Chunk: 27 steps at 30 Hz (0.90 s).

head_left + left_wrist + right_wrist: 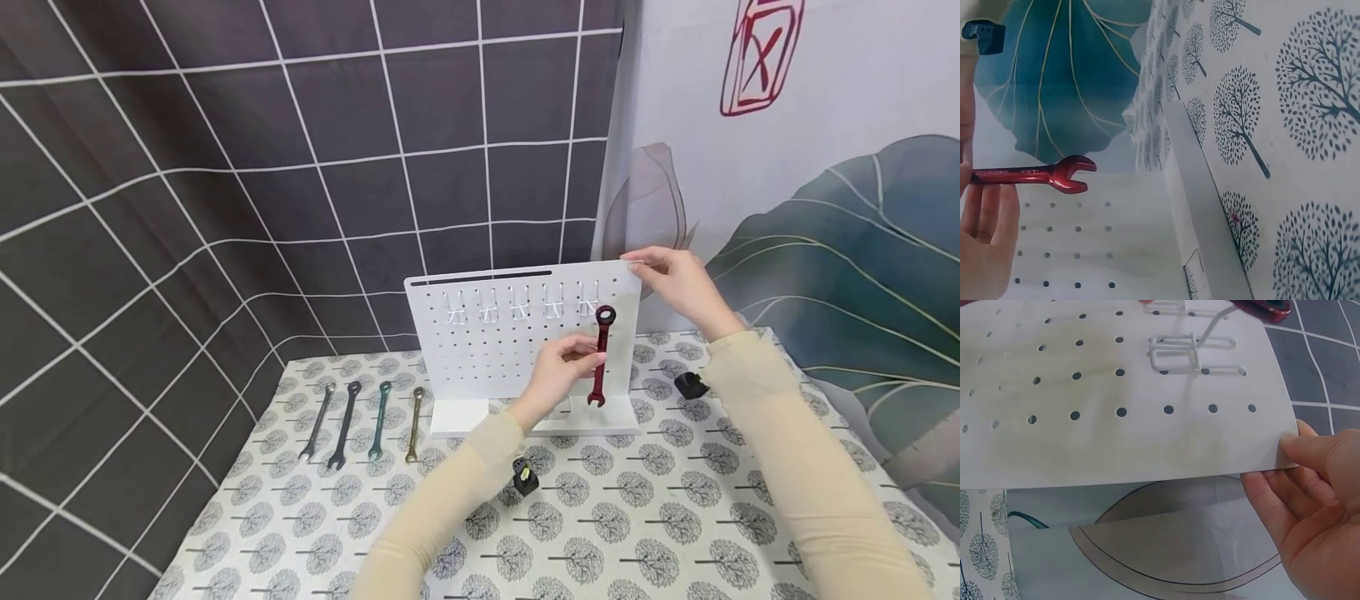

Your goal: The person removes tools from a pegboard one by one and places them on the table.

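My left hand (pixel 561 365) pinches a dark red combination wrench (pixel 601 358) by its shaft, ring end up and open end down. The wrench is in front of the right part of a white pegboard (pixel 472 358), its ring just below the rightmost white wire hook (pixel 588 302). In the left wrist view the open jaw of the wrench (pixel 1069 175) points away from the fingers. With thumb and fingers, my right hand (pixel 678 283) grips the board's upper right corner. The right wrist view shows that hook (pixel 1194 353) close to the wrench's ring end (pixel 1267 309).
Several more wire hooks (pixel 519 304) line the board's upper part. On the tree-print tablecloth (pixel 585 533), left of the board, lie a row of wrenches: two dark ones (pixel 345 425), a green one (pixel 380 421) and a brassy one (pixel 415 425). A dark tiled curtain (pixel 337 167) hangs behind.
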{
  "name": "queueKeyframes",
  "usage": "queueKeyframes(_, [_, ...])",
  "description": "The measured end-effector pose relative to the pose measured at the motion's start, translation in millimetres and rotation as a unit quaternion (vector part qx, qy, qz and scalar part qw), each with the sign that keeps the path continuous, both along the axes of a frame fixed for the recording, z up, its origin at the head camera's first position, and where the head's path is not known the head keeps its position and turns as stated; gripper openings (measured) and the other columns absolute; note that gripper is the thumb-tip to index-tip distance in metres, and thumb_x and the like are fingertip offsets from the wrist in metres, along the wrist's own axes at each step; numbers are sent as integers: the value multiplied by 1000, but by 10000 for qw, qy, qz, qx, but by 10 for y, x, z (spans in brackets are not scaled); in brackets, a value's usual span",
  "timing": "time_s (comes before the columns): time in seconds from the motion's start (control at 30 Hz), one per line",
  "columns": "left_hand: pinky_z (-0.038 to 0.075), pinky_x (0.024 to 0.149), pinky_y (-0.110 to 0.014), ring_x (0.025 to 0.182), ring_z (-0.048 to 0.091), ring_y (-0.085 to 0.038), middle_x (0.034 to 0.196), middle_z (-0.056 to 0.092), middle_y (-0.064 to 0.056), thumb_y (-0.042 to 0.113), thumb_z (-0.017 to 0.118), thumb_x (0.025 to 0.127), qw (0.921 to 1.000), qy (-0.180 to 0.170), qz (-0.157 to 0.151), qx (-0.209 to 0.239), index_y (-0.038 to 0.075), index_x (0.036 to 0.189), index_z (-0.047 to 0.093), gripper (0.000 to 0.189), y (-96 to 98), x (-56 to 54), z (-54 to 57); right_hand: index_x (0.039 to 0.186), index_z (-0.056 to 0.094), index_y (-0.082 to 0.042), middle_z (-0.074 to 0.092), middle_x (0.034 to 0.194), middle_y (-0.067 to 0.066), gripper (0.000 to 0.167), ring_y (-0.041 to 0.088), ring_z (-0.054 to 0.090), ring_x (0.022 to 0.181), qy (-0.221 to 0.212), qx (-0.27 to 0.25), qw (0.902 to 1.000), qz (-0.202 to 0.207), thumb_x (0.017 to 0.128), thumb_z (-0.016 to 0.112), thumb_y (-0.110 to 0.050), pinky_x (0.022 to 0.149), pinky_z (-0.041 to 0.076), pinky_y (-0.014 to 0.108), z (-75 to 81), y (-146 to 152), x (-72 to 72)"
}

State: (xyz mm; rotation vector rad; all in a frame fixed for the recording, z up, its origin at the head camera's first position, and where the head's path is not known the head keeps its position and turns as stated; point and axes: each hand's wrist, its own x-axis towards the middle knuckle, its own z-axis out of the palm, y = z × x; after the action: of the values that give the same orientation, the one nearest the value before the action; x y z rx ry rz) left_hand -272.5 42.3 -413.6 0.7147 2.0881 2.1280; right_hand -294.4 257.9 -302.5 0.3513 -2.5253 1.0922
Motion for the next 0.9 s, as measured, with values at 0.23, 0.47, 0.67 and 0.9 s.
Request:
queueKeyframes(0.23, [62,79,-28,84,68,-7,100,72,-5,9,75,91,9994,235,-46,-256,0,118,69,29,-147,58,98,128,67,-5,67,122,25,35,38,66,101,-4,22,10000,-40,104,57,-28,83,51,41,-6,-4,6])
queueKeyframes(0.47, [61,80,-28,89,70,-13,105,72,-7,13,75,91,9980,470,-35,-419,2,119,69,31,-351,94,252,129,66,-5,67,123,24,35,38,67,100,-22,-5,10000,-9,104,57,-29,83,51,41,8,-2,13])
queueKeyframes(0.67, [61,81,-30,90,69,-14,107,72,-9,16,75,92,9963,696,13,-498,2,120,69,32,-555,128,385,129,66,-5,68,122,24,35,37,67,100,-29,-11,10000,-23,104,58,-29,81,51,32,5,-2,17])
queueKeyframes(0.9, [62,82,-33,88,68,-14,105,73,-13,13,74,93,9939,1021,96,-407,0,118,69,30,-791,160,552,128,67,-6,69,118,24,33,38,67,100,20,-1,10000,-37,104,58,-27,77,50,26,4,-6,13])
